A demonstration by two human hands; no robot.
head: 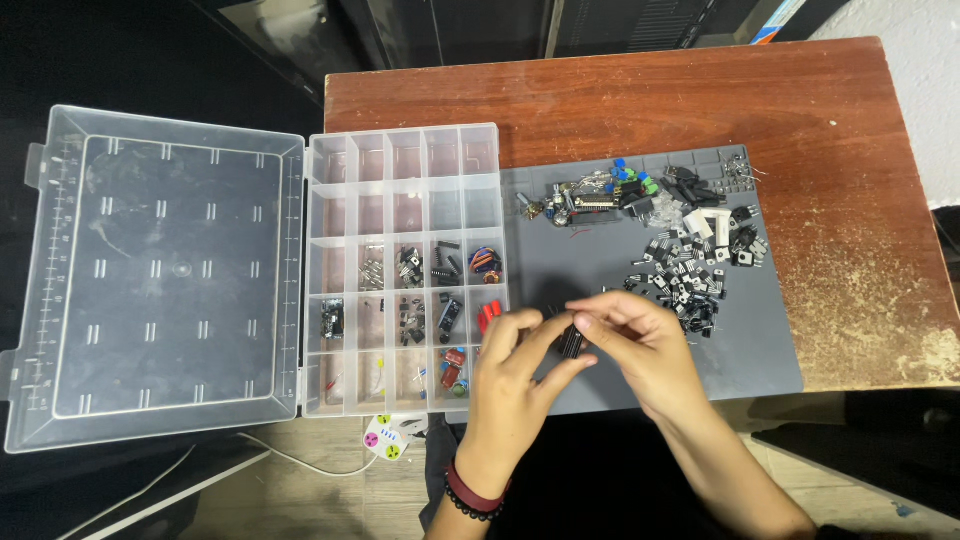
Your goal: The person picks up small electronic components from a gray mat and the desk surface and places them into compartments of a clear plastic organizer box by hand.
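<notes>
A worn reddish-brown wooden desk [830,110] is filling the upper right of the frame, with dark floor around it. At the left, a clear plastic organizer box [400,160] is lying open, its lid [160,275] folded flat to the left, lower compartments holding small parts. Right of it a grey mat [760,350] is carrying a heap of loose electronic components [680,270] toward its upper right. At lower centre, the left hand [512,380] and right hand [640,345] are meeting, fingers pinched closed together on a small black component [571,343] above the mat's lower left.

Bare forearms; left wrist wears red and black beaded bracelets [472,495].
</notes>
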